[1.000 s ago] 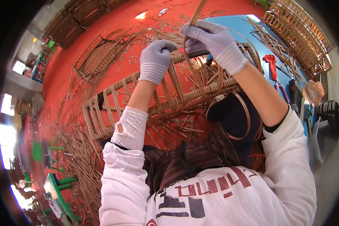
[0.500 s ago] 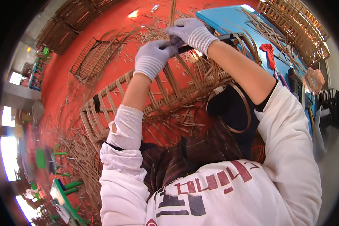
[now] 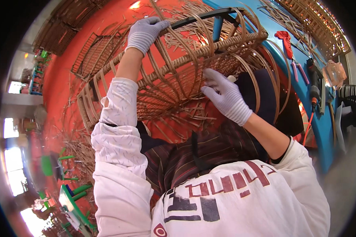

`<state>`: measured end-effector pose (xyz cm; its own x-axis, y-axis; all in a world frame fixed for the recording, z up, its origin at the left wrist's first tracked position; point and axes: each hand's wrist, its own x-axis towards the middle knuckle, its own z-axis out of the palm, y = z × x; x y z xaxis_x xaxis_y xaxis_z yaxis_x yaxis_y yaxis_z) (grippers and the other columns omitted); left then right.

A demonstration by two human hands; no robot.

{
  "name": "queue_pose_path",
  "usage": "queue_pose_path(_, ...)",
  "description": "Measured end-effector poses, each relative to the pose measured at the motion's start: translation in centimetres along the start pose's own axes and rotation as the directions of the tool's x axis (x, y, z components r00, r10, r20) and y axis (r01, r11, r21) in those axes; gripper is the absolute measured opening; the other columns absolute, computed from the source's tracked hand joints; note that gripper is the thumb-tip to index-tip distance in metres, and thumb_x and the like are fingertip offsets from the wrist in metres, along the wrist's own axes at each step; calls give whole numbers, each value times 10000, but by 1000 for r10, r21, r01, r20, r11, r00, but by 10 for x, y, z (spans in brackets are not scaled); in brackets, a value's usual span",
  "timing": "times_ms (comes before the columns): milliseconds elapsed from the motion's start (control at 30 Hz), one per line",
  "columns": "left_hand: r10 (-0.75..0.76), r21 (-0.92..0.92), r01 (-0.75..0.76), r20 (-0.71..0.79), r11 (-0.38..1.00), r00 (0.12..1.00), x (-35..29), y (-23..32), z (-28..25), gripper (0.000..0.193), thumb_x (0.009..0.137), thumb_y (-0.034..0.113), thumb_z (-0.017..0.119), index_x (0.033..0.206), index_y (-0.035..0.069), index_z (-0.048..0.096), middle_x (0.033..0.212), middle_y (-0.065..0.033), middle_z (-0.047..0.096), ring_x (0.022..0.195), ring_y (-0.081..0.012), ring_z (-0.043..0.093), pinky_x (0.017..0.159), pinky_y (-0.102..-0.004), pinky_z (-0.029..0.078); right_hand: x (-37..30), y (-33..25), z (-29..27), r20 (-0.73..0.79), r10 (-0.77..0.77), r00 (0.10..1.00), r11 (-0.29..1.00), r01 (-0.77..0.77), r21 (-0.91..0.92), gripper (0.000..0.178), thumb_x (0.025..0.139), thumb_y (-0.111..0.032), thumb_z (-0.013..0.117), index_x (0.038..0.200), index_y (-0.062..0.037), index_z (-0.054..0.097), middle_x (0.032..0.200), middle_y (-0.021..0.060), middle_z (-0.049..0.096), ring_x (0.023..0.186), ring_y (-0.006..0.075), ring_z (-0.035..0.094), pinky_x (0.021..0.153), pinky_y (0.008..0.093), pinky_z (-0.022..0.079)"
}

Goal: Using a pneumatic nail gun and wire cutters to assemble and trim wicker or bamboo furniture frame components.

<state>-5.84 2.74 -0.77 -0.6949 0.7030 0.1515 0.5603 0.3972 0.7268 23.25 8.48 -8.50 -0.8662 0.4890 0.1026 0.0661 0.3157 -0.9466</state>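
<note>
A half-woven wicker basket (image 3: 174,71) lies tilted across my lap, with a dark curved bar (image 3: 203,16) along its far edge and upright strips running from a thick plaited band. My left hand (image 3: 146,33), in a striped grey-white glove, is closed on the far edge at the end of the bar, beside a strip that rises past it. My right hand (image 3: 227,98), gloved alike, hovers over the near side of the basket, fingers apart and holding nothing. Several long strips (image 3: 261,85) loop out from the basket's right end.
To the right a blue table (image 3: 324,146) bears red-and-pink-handled pliers (image 3: 298,71), a dark power tool (image 3: 315,85) with an orange cord, and loose strips. Another wicker frame (image 3: 95,55) lies on the red floor among cane scraps. A green stool (image 3: 73,205) stands at lower left.
My hands have parted: the left shifted left and upward with the basket's edge, and the right came down toward me, off the far edge. The basket has tilted, showing more woven side.
</note>
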Motion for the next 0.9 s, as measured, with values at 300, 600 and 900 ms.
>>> queue_pose_path(300,-33,-9,33,-2,999,999,10,-5,-6,322,831,335,732,987,53,737,821,-12,701,739,-82,643,690,-247,505,18,14,28,35,19,999,993,-23,114,595,869,-194,694,1396,-55,456,1357,173,521,1219,272,556,995,360,477)
queue_pose_path(600,21,-49,-23,-39,999,999,17,-20,-2,318,848,327,726,999,47,735,842,-6,702,753,-77,638,695,-228,496,21,14,29,-42,-25,999,973,34,226,510,881,-132,674,1357,-71,502,1232,127,618,1061,209,635,863,317,523)
queue_pose_path(900,34,27,-32,-56,999,998,16,-24,-1,418,807,501,709,1007,137,754,849,-53,721,766,-169,654,748,-341,504,27,19,34,-190,-67,980,810,164,562,362,898,-53,627,1253,-25,562,1039,95,668,950,120,633,814,249,511)
